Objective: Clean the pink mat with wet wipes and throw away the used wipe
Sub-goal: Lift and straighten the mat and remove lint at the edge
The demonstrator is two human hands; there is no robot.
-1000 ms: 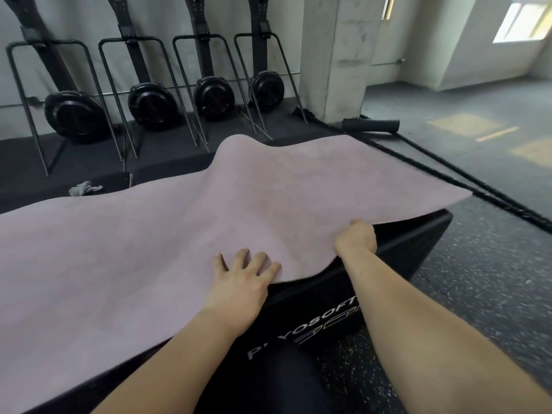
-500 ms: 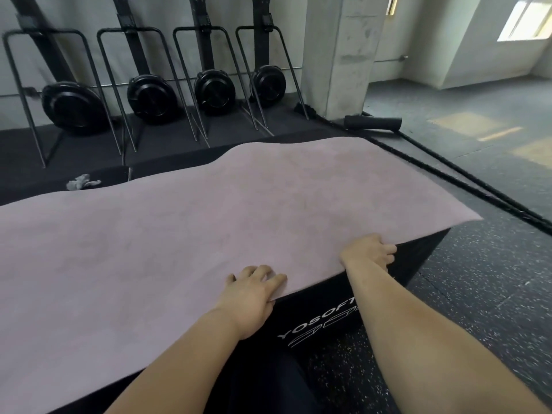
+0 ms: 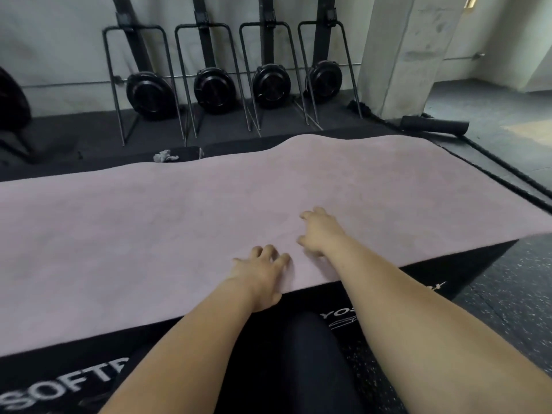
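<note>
Both loosely spread: left hand (image 3: 259, 276), right hand (image 3: 322, 233), on pink mat (image 3: 143, 234)

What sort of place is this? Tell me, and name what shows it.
Most likely a gym: rowing machines stood on end along the wall, a thick battle rope on the speckled rubber floor, and the pink mat spread over a black soft plyo box.

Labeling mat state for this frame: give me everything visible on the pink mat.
The pink mat is a thin, dusty-pink sheet with a matte, faintly mottled face. It lies spread almost flat on a black padded box; its far edge ripples, its right corner overhangs, its left end leaves frame. The left hand and right hand rest on it by the near edge.
</note>
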